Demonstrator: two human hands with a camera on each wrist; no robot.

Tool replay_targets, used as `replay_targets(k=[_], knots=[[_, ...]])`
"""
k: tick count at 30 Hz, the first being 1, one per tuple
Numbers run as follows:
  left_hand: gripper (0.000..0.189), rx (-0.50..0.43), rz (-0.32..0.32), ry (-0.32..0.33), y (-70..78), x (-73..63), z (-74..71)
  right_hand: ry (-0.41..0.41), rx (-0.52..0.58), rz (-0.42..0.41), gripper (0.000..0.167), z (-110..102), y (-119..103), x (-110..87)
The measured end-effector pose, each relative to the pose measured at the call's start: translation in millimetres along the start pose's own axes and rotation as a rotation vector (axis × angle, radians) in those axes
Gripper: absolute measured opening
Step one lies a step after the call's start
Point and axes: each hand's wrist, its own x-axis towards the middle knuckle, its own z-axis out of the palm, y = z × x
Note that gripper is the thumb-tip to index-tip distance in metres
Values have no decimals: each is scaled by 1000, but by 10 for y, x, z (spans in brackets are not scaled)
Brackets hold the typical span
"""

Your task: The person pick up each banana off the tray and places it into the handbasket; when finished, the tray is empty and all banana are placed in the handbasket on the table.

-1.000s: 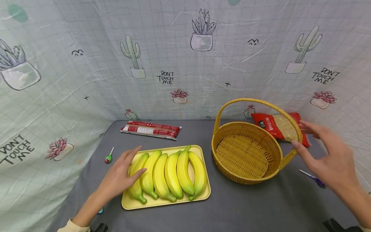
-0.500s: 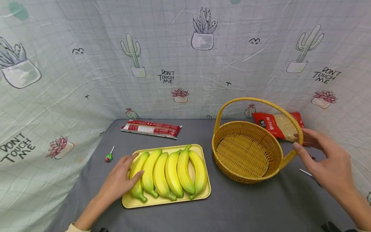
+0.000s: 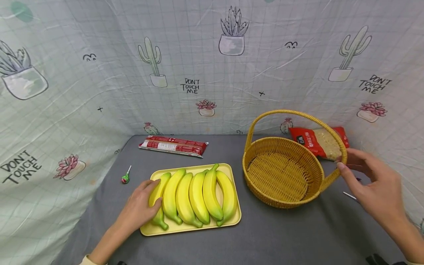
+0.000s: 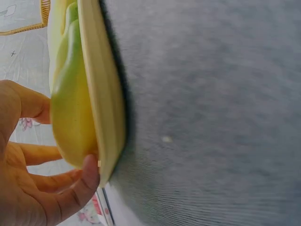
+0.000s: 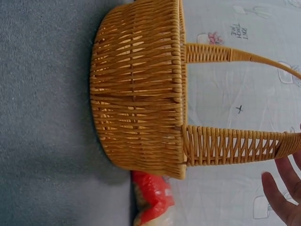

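A row of several yellow-green bananas point(image 3: 184, 197) lies on a pale yellow tray point(image 3: 228, 169). My left hand point(image 3: 140, 206) grips the leftmost banana point(image 3: 160, 189), thumb on its right side and fingers on its left. In the left wrist view, that banana point(image 4: 75, 113) sits against the tray's edge point(image 4: 110, 108), fingertips at its end. On the right stands a round woven basket point(image 3: 285, 201) with nothing in it. My right hand point(image 3: 377, 186) holds the right side of its tall handle point(image 3: 334, 138) between thumb and fingers. The right wrist view shows the handle point(image 5: 230, 146) rising upright from the rim.
A red packet point(image 3: 173, 145) lies behind the tray. Another red packet with a clear window point(image 3: 319, 141) rests behind the basket. A green lollipop point(image 3: 125, 178) is left of the tray; a white stick point(image 3: 349, 195) pokes out beside my right hand. Printed cloth point(image 3: 225, 73) walls the table point(image 3: 261, 239).
My left hand has come down onto the leftmost banana and taken hold of it. My right fingers have settled around the basket handle. Tray and basket stay in place.
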Motion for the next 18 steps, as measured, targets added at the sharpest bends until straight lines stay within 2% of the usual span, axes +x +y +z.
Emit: replay_targets(k=[7, 18], knots=[[59, 16, -25, -29, 68, 47, -12, 6, 22, 41, 52, 22, 32, -25], [71, 29, -38, -54, 101, 57, 4, 19, 61, 42, 54, 26, 42, -46]])
